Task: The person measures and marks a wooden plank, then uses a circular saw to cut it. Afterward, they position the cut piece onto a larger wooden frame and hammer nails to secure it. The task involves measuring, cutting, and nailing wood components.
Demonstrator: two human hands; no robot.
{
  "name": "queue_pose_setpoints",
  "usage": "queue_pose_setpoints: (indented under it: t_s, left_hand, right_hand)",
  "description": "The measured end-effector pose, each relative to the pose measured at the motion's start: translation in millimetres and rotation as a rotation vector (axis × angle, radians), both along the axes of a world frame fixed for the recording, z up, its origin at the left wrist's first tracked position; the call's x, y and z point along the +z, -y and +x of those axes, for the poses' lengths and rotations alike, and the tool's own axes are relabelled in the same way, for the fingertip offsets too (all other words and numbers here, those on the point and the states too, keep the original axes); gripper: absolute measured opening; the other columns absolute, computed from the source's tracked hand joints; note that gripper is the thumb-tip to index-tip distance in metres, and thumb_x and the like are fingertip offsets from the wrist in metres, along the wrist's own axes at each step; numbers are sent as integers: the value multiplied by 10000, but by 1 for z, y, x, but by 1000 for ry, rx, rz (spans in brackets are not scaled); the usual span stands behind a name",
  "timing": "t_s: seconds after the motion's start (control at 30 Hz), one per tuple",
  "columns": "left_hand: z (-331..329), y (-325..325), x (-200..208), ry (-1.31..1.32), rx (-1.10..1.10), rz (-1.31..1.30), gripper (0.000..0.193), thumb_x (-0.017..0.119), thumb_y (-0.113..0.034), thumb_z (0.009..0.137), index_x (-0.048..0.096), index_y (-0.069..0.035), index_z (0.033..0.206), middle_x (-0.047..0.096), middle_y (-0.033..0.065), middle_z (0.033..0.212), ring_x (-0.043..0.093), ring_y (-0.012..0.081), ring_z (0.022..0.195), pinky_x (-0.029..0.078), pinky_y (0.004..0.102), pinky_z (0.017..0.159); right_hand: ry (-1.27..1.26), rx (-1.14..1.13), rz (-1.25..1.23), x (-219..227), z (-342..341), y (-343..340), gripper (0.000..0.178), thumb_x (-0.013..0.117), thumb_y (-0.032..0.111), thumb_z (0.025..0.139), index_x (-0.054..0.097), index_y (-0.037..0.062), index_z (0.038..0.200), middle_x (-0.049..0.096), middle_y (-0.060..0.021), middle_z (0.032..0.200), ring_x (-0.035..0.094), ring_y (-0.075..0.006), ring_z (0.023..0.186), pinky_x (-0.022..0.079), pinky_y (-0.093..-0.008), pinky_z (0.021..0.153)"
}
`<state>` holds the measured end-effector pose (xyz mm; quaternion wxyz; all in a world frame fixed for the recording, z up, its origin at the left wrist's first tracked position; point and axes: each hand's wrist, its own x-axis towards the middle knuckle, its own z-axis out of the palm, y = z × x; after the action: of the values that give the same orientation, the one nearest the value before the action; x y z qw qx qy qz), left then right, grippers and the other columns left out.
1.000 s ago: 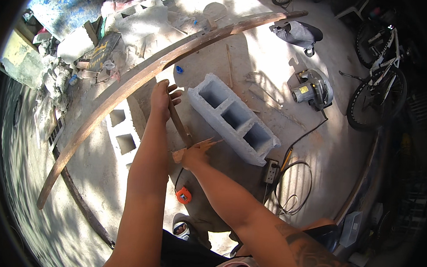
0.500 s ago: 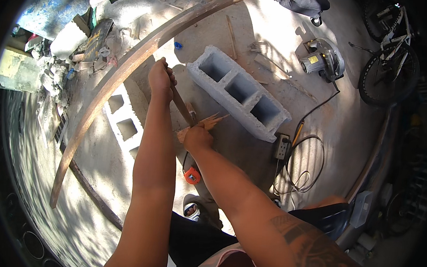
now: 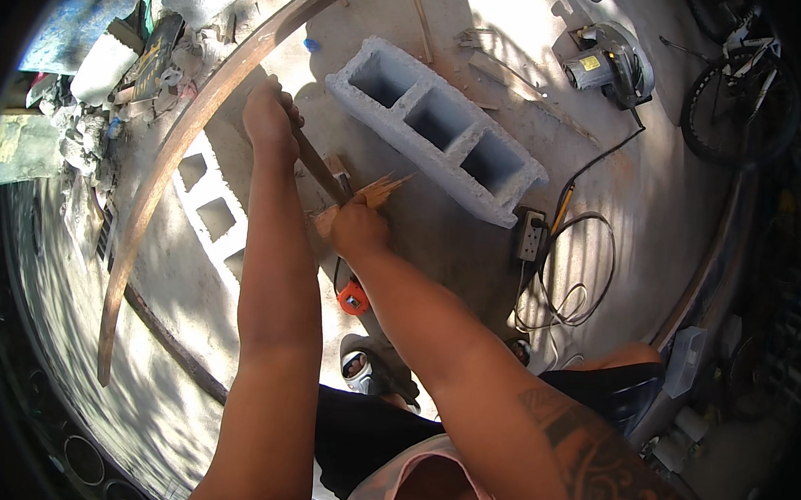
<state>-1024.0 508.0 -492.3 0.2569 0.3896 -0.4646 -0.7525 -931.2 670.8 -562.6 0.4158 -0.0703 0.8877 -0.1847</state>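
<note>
My left hand (image 3: 271,123) is wrapped round the far end of a brown wooden stick (image 3: 317,162), which slants down toward me. Lower down, my right hand (image 3: 359,230) closes round its near end, beside a splintered piece of pale wood (image 3: 381,192). Something narrow and shiny shows just above the right hand, too small to make out. An orange tape measure (image 3: 353,298) is close below the right wrist. To the right of both hands lies a grey hollow concrete block (image 3: 415,164) with its three holes facing up.
Left of my left arm is a second hollow block (image 3: 200,192), partly covered by a long timber (image 3: 162,176). Rubble (image 3: 81,143) is heaped at far left. On the right are a circular saw (image 3: 604,68), an outlet box (image 3: 530,238) with looping cable, and a bicycle (image 3: 740,101).
The whole view has shifted, so the blocks, saw and hands all appear higher and a little farther left. Both hands keep their hold on the stick.
</note>
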Motion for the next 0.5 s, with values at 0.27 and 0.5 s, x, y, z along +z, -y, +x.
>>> queue_pose_setpoints:
  t_s: [0.27,0.5]
  left_hand:
    - [20,3,7,56,41,-3,171,588,-258,972,572,-107,894,520,12,680,487,141,539,414,326,495]
    - [28,21,-3,61,53,1,176,605,-260,957,560,-103,892,513,19,675,482,144,528,410,321,486]
  right_hand:
    - [2,65,-24,13,8,11,449,552,233,994,505,-101,1290,725,-255,1205,735,-341,1127,592,-439,935]
    - [-18,120,-13,8,5,18,562,512,436,1053,520,-75,1287,751,-216,1157,754,-307,1074,599,-442,895]
